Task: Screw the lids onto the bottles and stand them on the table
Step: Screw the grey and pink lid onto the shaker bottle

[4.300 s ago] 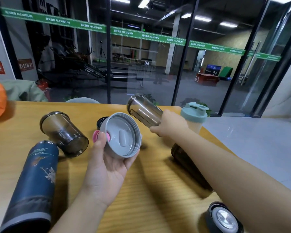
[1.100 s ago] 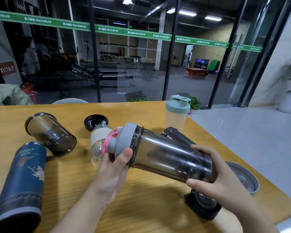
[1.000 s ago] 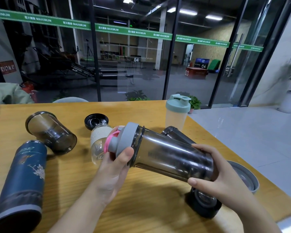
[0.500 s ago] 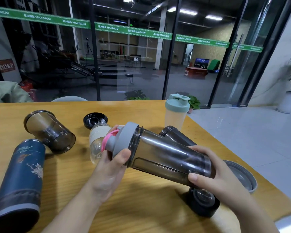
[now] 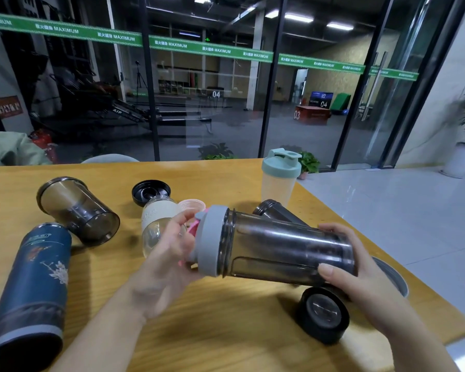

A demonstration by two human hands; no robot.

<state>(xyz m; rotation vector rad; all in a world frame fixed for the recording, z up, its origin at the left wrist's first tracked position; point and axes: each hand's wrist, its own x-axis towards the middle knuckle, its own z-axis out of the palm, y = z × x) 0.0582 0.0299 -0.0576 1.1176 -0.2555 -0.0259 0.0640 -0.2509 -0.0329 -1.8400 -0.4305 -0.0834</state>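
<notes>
Two hands hold the smoky dark translucent plastic bottle (image 5: 285, 249) sideways above the wooden table (image 5: 226, 331): left hand (image 5: 169, 253) curled round its grey screw lid (image 5: 211, 241), right hand (image 5: 357, 272) gripping the base.

Grey lid (image 5: 211, 241) — smoky bottle (image 5: 285, 252)

You hold the smoky bottle (image 5: 285, 251) sideways above the bench (image 5: 226, 331), your right hand (image 5: 360, 272) gripping its base while your left hand (image 5: 169, 253) wraps the grey lid (image 5: 212, 240), apparently seated on the bottle's threads.
</notes>
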